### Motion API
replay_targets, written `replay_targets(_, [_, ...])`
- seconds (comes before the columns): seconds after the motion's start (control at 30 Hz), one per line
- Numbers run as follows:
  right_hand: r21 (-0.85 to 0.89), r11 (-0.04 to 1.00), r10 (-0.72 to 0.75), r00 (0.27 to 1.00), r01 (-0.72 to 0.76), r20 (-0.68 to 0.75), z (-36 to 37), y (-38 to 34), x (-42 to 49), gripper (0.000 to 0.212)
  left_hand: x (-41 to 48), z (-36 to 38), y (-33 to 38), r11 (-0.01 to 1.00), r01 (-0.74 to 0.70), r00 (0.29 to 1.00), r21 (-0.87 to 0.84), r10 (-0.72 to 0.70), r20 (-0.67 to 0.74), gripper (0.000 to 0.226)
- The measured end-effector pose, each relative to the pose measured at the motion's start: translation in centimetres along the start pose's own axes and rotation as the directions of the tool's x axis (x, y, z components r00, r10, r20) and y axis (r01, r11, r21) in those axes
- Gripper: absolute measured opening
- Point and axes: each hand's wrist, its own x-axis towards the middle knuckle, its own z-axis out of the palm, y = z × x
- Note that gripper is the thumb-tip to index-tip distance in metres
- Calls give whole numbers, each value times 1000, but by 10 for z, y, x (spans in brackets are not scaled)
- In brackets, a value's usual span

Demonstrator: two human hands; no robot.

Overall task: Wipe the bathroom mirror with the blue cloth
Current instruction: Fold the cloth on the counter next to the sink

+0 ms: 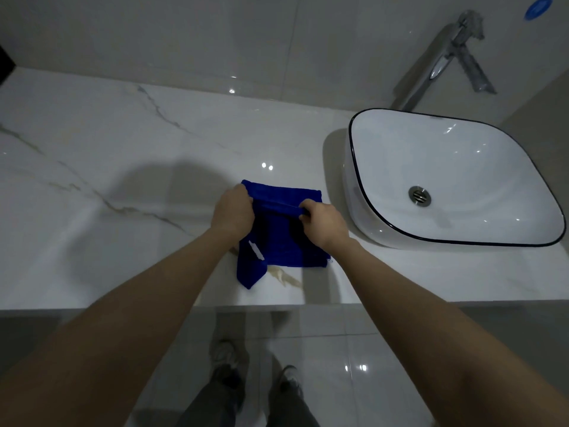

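Deep blue in colour, the cloth [286,241] is laid on the white veined countertop [123,167], just left of the sink [462,155] and near the counter's front edge. A raised fold running across its upper part is held at both ends. The left hand [232,211] is curled round the fold's left end, close to the cloth's far left corner. The right hand [323,221] is pinched on the fold's right end, with its fingers closed on the fabric. The rest of the cloth is spread below and between the two hands, flat on the stone.

The fabric is seen to be roughly rectangular and doubled over. A small white label [256,250] is attached at its lower left, and one corner below it is turned out in a point toward the counter edge.

Most fingertips are covered by fabric or by the backs of the hands, so the exact grip cannot be made out. The cloth's middle is darkened by shadow, and its texture cannot be judged. The tap [440,66] behind the sink is blurred.
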Motion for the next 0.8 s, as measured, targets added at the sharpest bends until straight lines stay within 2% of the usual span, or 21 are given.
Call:
replay_targets(0.1, [41, 999, 10, 999, -12, 44, 4, 1, -8, 25, 3, 2, 2, 960, 144, 990, -241, -141, 26, 9])
replay_targets(0.17, [57, 998, 16, 999, -19, 49, 7, 2, -10, 26, 6, 4, -1, 883, 242, 970, -403, -227, 86, 4])
replay_targets(0.23, [64, 997, 30, 999, -33, 40, 9, 1, -9, 26, 5, 4, -6, 728, 389, 921, -565, -329, 210, 18])
replay_targets(0.3, [61, 998, 32, 999, -35, 41, 10, -1, -7, 27, 0, 4, -10, 497, 559, 823, -663, -427, 374, 47])
replay_targets(0.33, [57, 998, 29, 999, -31, 45, 10, -1, -7, 28, -3, 5, -12, 398, 619, 774, -677, -451, 443, 54])
replay_targets(0.4, [58, 998, 27, 998, -30, 54, 11, 1, -7, 29, -6, 8, -15, 279, 687, 712, -671, -444, 544, 52])
replay_targets(0.47, [70, 997, 29, 997, -34, 73, 12, 4, -9, 30, -6, 6, -12, 292, 720, 689, -629, -408, 599, 49])
replay_targets(0.57, [97, 995, 20, 997, -27, 76, 12, 6, -14, 30, 3, -6, 8, 344, 722, 692, -601, -359, 626, 43])
replay_targets(0.63, [149, 988, 33, 999, -36, 24, 10, 4, -17, 26, 9, -18, 28, 298, 725, 689, -621, -316, 652, 41])
replay_targets(0.73, [419, 904, 77, 997, -83, 32, 5, -2, -22, 9, 11, -26, 53, 142, 709, 701, -691, -253, 667, 37])
replay_targets(0.8, [576, 809, 57, 991, -118, 123, 1, -8, -26, 13, 11, -27, 62, 54, 679, 722, -732, -232, 652, 35])
